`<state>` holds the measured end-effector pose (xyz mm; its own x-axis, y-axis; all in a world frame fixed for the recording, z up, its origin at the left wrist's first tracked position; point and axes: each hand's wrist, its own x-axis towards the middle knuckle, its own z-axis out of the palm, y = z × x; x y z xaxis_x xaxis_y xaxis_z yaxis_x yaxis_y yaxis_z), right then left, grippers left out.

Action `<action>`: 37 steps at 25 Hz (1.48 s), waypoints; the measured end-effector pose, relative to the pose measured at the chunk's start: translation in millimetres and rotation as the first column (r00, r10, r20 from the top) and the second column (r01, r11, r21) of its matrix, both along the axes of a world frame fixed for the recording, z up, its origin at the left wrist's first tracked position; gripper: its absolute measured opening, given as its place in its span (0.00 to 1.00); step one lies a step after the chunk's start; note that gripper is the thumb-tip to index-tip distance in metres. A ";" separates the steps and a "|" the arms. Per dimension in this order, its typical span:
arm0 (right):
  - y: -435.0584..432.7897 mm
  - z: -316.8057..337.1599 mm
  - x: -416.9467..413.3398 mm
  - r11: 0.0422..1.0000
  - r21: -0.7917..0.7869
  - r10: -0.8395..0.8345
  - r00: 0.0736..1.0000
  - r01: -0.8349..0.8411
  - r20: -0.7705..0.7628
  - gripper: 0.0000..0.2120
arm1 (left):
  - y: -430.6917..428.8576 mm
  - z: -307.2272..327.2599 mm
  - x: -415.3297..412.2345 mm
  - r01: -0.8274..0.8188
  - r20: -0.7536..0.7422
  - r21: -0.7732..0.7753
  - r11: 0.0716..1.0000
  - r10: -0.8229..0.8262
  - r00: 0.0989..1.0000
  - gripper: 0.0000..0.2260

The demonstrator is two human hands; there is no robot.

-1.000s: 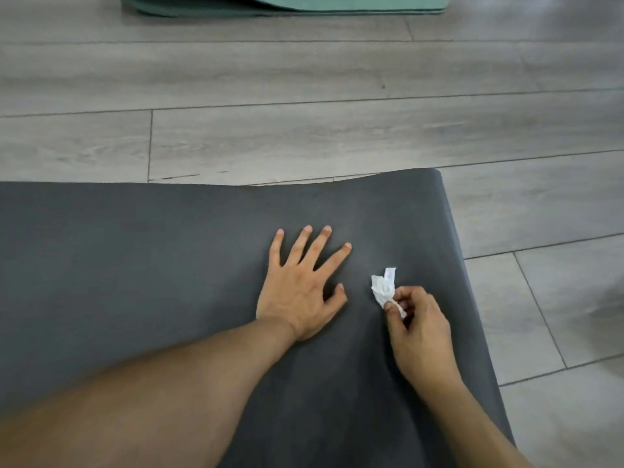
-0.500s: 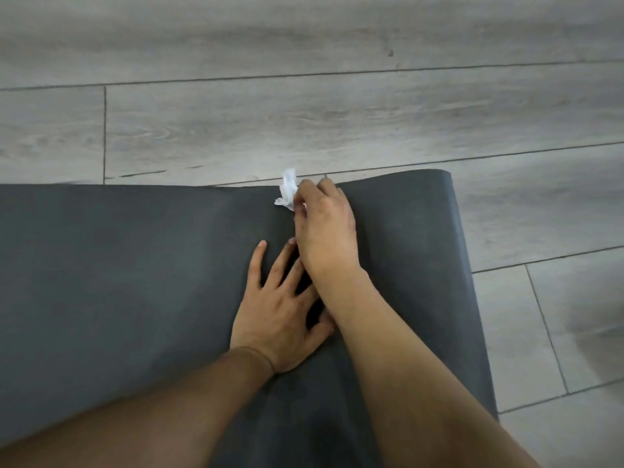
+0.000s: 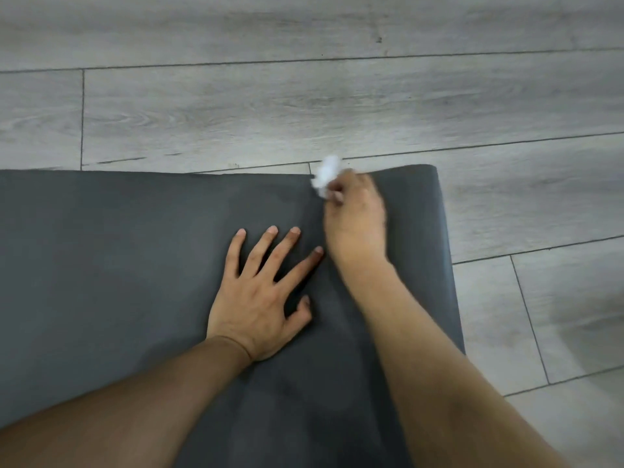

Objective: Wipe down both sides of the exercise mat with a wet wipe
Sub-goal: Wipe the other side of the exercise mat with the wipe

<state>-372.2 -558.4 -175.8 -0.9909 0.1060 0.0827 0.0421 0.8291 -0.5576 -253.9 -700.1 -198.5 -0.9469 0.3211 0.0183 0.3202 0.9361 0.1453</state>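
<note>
Carried the wipe (image 3: 326, 177) in the right hand (image 3: 354, 214) from the middle right of the frame up to the far edge of the mat (image 3: 135, 248) over the last second, then slid it a little rightward along that edge. Left the left hand (image 3: 260, 298) planted close to where it had been, at lower centre of the frame.

Pinched the crumpled wipe in the curled fingertips of the right hand, blurred with motion. Pressed the left hand flat on the mat, fingers straight and spread, holding nothing, seemingly to pin the mat to the floor (image 3: 304, 106).

Judged the job as under way on the upper face only. Made out no damp streaks on the dark surface, so could not tell how much of this side had been covered. Saw just the right end of the mat, the rest running off the left and bottom of the frame. Reckoned the remainder of this face, the flip and the whole underside as yet to be done.

Found the wipe at upper centre of the frame, right at the mat's far edge and partly over the floor, sticking out above the right hand's knuckles. Placed it up and to the right of the left hand's fingertips, clearly apart from them. Could not tell whether the right wrist touched the left forefinger or only passed just beside it.
</note>
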 end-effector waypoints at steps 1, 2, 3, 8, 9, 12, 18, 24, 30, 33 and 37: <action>-24.8 1.8 3.3 0.987 -0.015 0.162 0.987 -0.162 0.010 0.05 | -0.6 -0.6 0.2 -0.001 -0.007 0.020 1.000 0.001 1.000 0.26; -45.3 5.8 7.4 0.950 0.010 0.311 0.949 -0.312 0.050 0.06 | -0.9 -1.6 0.6 -0.004 -0.013 0.040 0.999 0.004 1.000 0.24; -53.5 8.0 9.4 0.910 0.069 0.403 0.912 -0.408 0.071 0.07 | -2.2 -2.1 1.2 -0.006 -0.014 0.046 0.999 0.007 1.000 0.24; 78.7 3.3 6.0 0.899 0.431 -0.078 0.997 0.076 -0.013 0.14 | -1.8 0.4 1.8 -0.006 -0.016 0.004 1.000 0.006 1.000 0.29; 98.9 3.9 12.7 0.883 0.440 -0.175 0.984 0.165 -0.019 0.15 | -1.3 0.4 1.5 -0.003 -0.018 0.007 1.000 0.003 1.000 0.29; 83.6 3.7 12.2 0.886 0.358 -0.319 0.948 0.295 0.009 0.12 | -1.3 0.7 1.5 -0.014 0.000 0.012 1.000 0.014 1.000 0.29; -26.9 15.9 11.7 0.991 0.118 0.036 0.988 -0.055 0.152 0.06 | -3.1 0.6 -0.3 -0.003 0.043 0.049 0.999 0.001 0.999 0.26; -16.7 15.4 7.0 0.915 0.295 0.233 0.958 -0.274 0.167 0.10 | -9.2 -5.3 7.3 0.103 -0.166 0.168 0.980 -0.075 0.983 0.16; 92.4 17.6 32.0 0.895 0.389 -0.289 0.948 0.218 0.133 0.10 | 22.8 10.2 55.0 0.432 -0.128 0.144 0.890 -0.416 0.900 0.25; 71.9 12.3 33.2 0.902 0.281 -0.363 0.928 0.327 0.087 0.09 | 60.3 21.8 108.0 0.213 0.193 0.216 0.953 -0.255 0.947 0.32; 19.2 6.5 36.3 0.960 0.165 -0.244 0.965 0.226 0.099 0.07 | 81.8 8.5 113.8 0.174 0.286 0.048 0.984 -0.180 0.941 0.39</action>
<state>-335.9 -539.2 -169.3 -0.9431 0.3325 0.0006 0.3036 0.8619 -0.4061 -140.1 -618.3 -190.0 -0.8404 0.4868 -0.2381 0.4223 0.8637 0.2752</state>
